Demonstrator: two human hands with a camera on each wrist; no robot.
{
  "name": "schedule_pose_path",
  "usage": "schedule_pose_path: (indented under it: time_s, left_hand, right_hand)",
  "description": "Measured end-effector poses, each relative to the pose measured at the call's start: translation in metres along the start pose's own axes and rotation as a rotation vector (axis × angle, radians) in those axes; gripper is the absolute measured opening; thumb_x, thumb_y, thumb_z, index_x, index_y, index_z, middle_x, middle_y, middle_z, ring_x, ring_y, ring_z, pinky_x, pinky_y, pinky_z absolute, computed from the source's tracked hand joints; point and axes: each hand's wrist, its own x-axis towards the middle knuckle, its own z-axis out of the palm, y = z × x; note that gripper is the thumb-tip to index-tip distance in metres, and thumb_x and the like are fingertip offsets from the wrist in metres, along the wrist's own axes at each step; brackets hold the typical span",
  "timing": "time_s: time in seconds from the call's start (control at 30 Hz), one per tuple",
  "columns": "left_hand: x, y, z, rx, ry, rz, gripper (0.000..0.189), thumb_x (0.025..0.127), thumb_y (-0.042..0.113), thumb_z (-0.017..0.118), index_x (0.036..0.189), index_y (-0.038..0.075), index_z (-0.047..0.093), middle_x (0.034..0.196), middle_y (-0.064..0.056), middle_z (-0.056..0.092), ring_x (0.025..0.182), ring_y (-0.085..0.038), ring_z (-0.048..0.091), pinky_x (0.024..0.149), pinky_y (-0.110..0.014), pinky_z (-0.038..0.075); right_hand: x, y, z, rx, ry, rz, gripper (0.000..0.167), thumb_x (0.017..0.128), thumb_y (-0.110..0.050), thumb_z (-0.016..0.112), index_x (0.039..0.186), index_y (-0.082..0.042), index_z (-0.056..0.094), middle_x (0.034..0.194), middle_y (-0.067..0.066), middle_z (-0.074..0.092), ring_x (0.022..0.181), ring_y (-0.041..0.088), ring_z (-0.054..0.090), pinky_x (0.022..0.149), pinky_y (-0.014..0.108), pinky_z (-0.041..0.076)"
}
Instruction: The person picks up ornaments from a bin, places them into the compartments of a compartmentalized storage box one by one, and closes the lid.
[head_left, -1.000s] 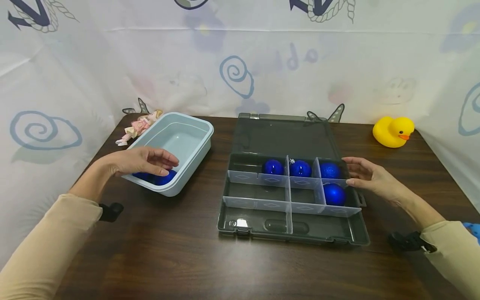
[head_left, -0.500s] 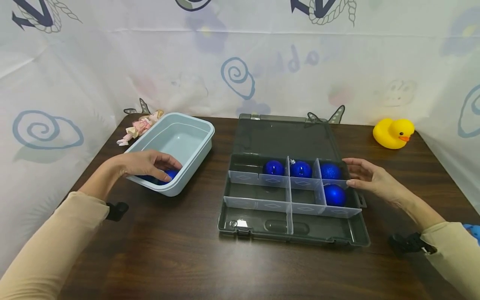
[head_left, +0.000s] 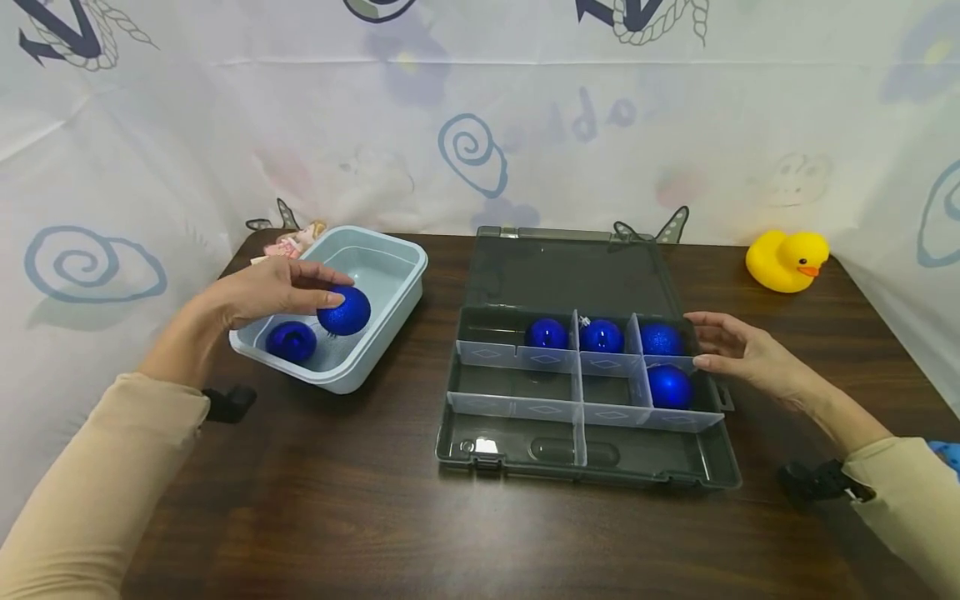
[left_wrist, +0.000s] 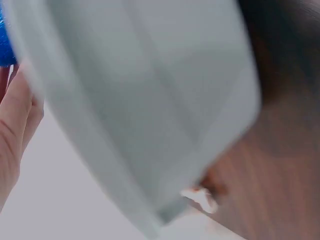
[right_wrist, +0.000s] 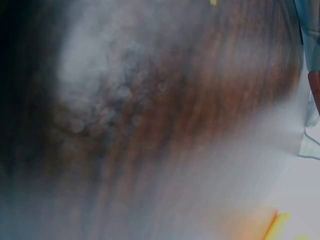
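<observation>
Between the thumb and fingers of my left hand (head_left: 273, 292) is a glittery blue Christmas bauble (head_left: 345, 311), raised over the pale blue tub (head_left: 405, 287). Another blue bauble (head_left: 291, 342) lies in the tub's near end. In the left wrist view, part of the held bauble (left_wrist: 6, 47) shows beyond the tub wall (left_wrist: 150, 80). My right hand (head_left: 750, 354) touches the right rim of a dark, see-through divided case (head_left: 510, 454), thumb and fingertips at its edge. Blue baubles (head_left: 670, 387) sit singly in several of its compartments, three along the back row.
The case's lid (head_left: 570, 271) lies open toward the back. A yellow rubber duck (head_left: 786, 262) stands at the back right of the dark wooden table (head_left: 337, 500). Behind the tub lies a doll (head_left: 296, 242), partly hidden by my left hand. A printed cloth (head_left: 300, 117) hangs behind.
My left hand reached down into the tub, took hold of a bauble and lifted it, leaving the other bauble in plain sight. The right hand has stayed at the case's edge.
</observation>
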Motion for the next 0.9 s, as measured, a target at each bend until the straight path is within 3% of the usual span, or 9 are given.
schedule_pose_path:
  time_s: [0.1,0.23,0.3,0.4,0.53,0.7,0.9]
  left_hand:
    - [0.003,0.015,0.001,-0.029,0.054,0.053,0.050,0.091,0.025,0.064,0.133,0.001,0.051,0.121,-0.009,0.061,0.100,-0.008,0.059,0.084,-0.019,0.049]
    - [0.011,0.043,0.010,-0.036,0.087,0.084,0.049,0.090,0.029,0.065,0.132,0.005,0.054,0.119,-0.006,0.060,0.101,-0.011,0.059,0.089,-0.024,0.049]
    - [0.017,0.058,0.018,-0.047,0.088,0.102,0.049,0.089,0.031,0.065,0.131,0.008,0.054,0.119,-0.007,0.059,0.103,-0.015,0.059,0.092,-0.028,0.048]
    - [0.028,0.079,0.033,-0.078,0.073,0.164,0.046,0.089,0.028,0.065,0.130,0.008,0.055,0.121,-0.011,0.058,0.106,-0.019,0.057,0.094,-0.031,0.048]
    - [0.045,0.108,0.058,-0.166,0.039,0.234,0.041,0.090,0.020,0.064,0.127,0.006,0.056,0.122,-0.012,0.058,0.108,-0.022,0.056,0.093,-0.032,0.048]
    - [0.067,0.144,0.095,-0.216,-0.019,0.323,0.037,0.089,0.018,0.066,0.123,0.007,0.059,0.120,-0.009,0.060,0.107,-0.021,0.057,0.093,-0.034,0.048]
    - [0.094,0.175,0.144,-0.196,-0.122,0.398,0.038,0.088,0.022,0.067,0.123,0.011,0.060,0.119,-0.003,0.062,0.109,-0.015,0.058,0.092,-0.029,0.049]
  right_hand:
    - [-0.001,0.000,-0.001,-0.003,0.004,0.007,0.057,0.094,-0.014,0.058,0.144,-0.010,0.030,0.142,0.019,0.033,0.109,-0.009,0.043,0.086,0.008,0.043]
    - [-0.003,0.000,-0.003,-0.016,0.011,0.020,0.058,0.094,-0.015,0.058,0.144,-0.009,0.030,0.143,0.022,0.031,0.110,-0.007,0.043,0.085,0.008,0.043]
    - [-0.004,0.000,-0.003,-0.028,0.012,0.028,0.058,0.094,-0.016,0.058,0.144,-0.009,0.029,0.144,0.023,0.031,0.114,0.000,0.044,0.085,0.009,0.043]
    - [-0.004,-0.001,-0.004,-0.040,0.012,0.043,0.059,0.094,-0.018,0.058,0.145,-0.010,0.029,0.146,0.024,0.030,0.122,0.020,0.045,0.086,0.010,0.044]
    - [-0.001,-0.002,-0.003,-0.042,0.007,0.046,0.060,0.094,-0.019,0.058,0.145,-0.010,0.028,0.147,0.024,0.030,0.128,0.042,0.037,0.088,0.013,0.046]
    - [0.002,-0.001,-0.004,-0.037,0.012,0.037,0.060,0.094,-0.017,0.059,0.144,-0.008,0.029,0.146,0.023,0.031,0.128,0.044,0.036,0.088,0.015,0.047]
    - [0.001,0.001,-0.003,-0.007,0.009,0.025,0.059,0.093,-0.015,0.059,0.144,-0.006,0.029,0.147,0.024,0.030,0.129,0.045,0.035,0.088,0.013,0.046]
